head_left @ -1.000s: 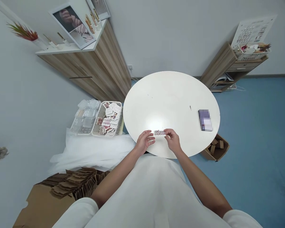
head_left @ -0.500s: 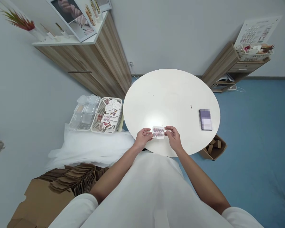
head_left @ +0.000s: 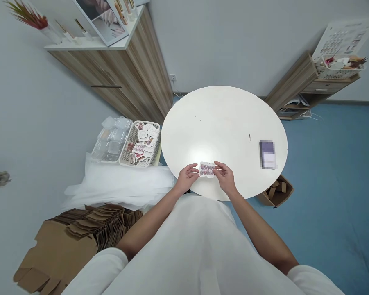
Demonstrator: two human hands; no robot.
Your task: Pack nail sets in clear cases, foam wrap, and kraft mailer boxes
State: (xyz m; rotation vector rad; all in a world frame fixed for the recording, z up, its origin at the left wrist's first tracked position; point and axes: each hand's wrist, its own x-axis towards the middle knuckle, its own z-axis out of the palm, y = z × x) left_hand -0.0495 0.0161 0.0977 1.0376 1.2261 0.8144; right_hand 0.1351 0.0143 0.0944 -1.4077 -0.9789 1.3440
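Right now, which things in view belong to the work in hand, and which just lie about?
In use:
card with pinkish pieces, in the right fingers, left fingers at its edge
probably the basket of similar cards

Apparently lying about:
blurred purple item on the table
framed picture

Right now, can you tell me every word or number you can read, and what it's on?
No text can be read.
Held card: any print is too small.
Loose cards in the basket: print too small.
Poster: marks too small.
Purple-and-white item: blurred out.
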